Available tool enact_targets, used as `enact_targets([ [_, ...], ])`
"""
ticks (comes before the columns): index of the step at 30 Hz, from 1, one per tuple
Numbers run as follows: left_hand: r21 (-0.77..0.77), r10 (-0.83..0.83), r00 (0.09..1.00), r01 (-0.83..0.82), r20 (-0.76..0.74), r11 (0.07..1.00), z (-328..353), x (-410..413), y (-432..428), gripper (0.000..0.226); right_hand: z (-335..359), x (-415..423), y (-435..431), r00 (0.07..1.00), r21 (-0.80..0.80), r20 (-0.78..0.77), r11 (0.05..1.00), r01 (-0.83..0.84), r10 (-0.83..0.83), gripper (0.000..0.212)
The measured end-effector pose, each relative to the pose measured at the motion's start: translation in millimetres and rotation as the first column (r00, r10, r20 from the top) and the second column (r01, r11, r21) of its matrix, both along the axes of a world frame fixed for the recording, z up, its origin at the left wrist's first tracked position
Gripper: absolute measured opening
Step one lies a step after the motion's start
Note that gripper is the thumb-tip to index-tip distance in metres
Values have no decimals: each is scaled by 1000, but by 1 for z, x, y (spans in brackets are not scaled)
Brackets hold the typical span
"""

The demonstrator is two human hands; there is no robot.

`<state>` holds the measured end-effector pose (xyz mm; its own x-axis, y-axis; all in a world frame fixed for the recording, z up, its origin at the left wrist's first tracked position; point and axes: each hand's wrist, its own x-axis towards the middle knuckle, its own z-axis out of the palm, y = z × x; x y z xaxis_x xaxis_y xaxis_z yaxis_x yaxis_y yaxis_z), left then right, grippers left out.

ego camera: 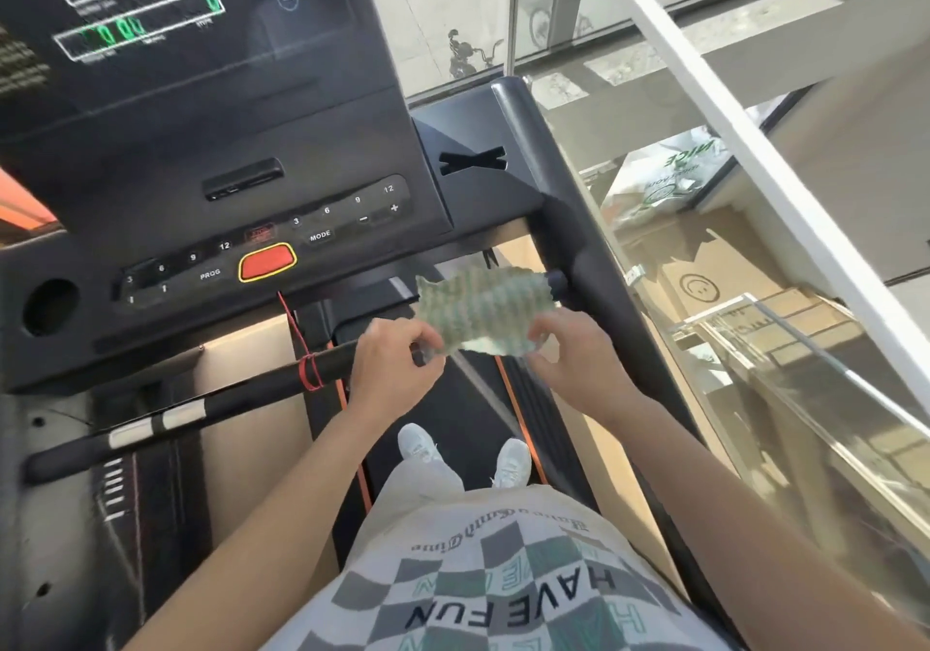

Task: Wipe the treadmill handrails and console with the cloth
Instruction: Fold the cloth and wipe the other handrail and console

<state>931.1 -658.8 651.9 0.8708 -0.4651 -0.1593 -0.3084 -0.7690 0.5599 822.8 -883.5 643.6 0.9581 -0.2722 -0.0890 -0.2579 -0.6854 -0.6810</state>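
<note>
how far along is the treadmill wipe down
Done: nothing shows as wiped, and no marks tell either way. In hand: the left hand and right hand pinch the cloth, spread in the air between them and pressed on nothing. Left: the console, left handrail and right handrail.

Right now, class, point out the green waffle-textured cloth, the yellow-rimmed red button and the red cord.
Green waffle-textured cloth (pixel 483 304): head view, centre of the fabric.
Yellow-rimmed red button (pixel 266 263): head view, its red face.
Red cord (pixel 311 371): head view, its wound loops.
</note>
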Motion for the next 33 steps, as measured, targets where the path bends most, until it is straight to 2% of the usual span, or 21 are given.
enact_targets([
  [2,58,-19,998,15,62,998,-9,-4,5,12,-11,-8,10,997,-84,-75,996,-6,0,21],
  [4,-45,22,992,-16,124,999,-9,-3,5,11,-11,-5,17,999,-137,0,989,54,-54,22],
  [6,-114,3,981,20,193,993,-9,2,0,15,-12,5,21,992,-126,113,990,66,-52,25],
  [8,-62,-80,970,97,231,993,-14,9,-9,27,-19,18,24,981,-156,190,988,-5,35,35],
  [12,153,-320,932,297,167,943,-30,27,-28,54,-39,47,27,971,-231,158,963,-142,181,47],
  [15,154,-382,913,361,142,920,-39,33,-36,58,-48,52,20,968,-329,131,930,-163,216,42],
  [19,93,-412,878,401,244,911,-47,33,-50,53,-56,40,6,984,-441,110,894,-76,138,48],
  [21,61,-414,877,412,244,909,-45,31,-63,53,-60,37,5,993,-465,98,885,-11,64,53],
  [24,20,-434,873,441,222,898,-45,28,-74,52,-66,32,10,993,-420,118,904,75,-28,59],
  [27,32,-414,864,423,286,906,-52,29,-65,54,-67,27,25,974,-329,181,925,191,-137,59],
  [33,96,-390,837,384,384,918,-52,26,-39,50,-63,12,44,958,-144,198,960,238,-208,51],
])
